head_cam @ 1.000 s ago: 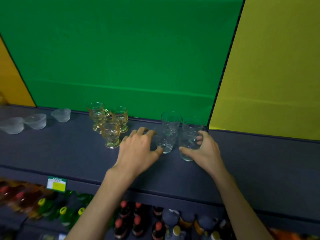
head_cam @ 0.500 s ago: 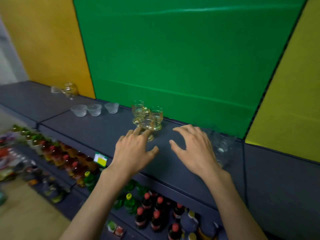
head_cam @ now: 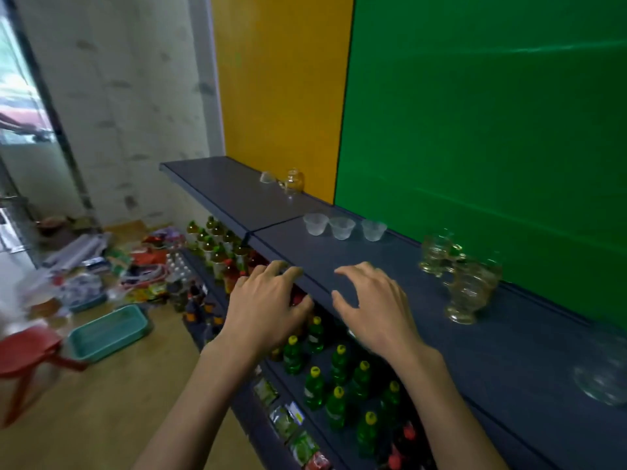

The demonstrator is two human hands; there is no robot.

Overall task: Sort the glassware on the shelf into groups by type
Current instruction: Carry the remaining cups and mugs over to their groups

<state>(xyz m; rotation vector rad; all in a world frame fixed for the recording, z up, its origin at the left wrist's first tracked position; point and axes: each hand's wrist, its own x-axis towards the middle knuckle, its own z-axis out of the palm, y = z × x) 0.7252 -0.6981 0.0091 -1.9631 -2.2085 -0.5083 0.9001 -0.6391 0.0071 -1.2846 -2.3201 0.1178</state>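
Head view: no brand, label or writing can be read; the packets on the lower shelf are too blurred. Landmark: the dark grey shelf [head_cam: 373, 262]. On it, toward the green wall, stand three small frosted cups [head_cam: 342, 227] in a row. Right of them stands a cluster of amber-tinted footed glasses [head_cam: 464, 283], blurred by motion. Two clear tumblers [head_cam: 604, 371] stand at the shelf's right end, faint. On the shelf's far left section, by the yellow panel, are two further clear pieces [head_cam: 288, 179], form unclear. Left hand [head_cam: 268, 310] hovers at the shelf's front edge, fingers loosely spread, holding nothing. Right hand [head_cam: 376, 307] hovers above the shelf, fingers spread, empty, apart from all glassware.
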